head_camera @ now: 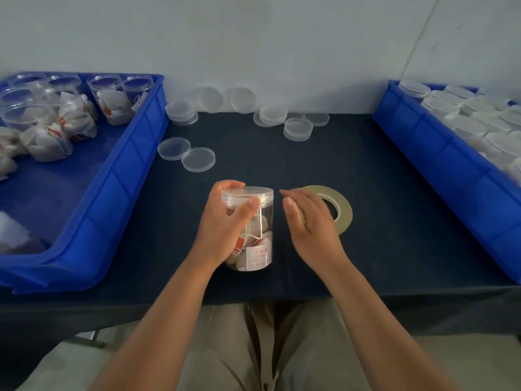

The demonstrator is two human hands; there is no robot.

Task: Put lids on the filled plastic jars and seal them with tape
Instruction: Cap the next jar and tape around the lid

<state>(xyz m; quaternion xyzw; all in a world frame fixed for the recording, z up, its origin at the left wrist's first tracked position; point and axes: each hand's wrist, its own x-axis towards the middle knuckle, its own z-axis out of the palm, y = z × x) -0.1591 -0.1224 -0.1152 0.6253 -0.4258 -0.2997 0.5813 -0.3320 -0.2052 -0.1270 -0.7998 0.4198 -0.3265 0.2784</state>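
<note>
A clear plastic jar [258, 244] filled with white tea bags stands upright near the table's front edge, a clear lid [249, 194] on top. My left hand [225, 224] grips the jar, with fingers curled over the lid's rim and the thumb against its front. My right hand [306, 215] hovers just right of the jar, fingers relaxed and holding nothing. It partly covers a flat roll of pale tape [342, 208] lying on the dark table [366, 249].
A blue bin [121, 198] on the left holds several open, filled jars [112, 100]. A blue bin [439, 153] on the right holds several lidded jars [462, 128]. Loose clear lids [197, 159] lie scattered over the far half of the table, by the wall.
</note>
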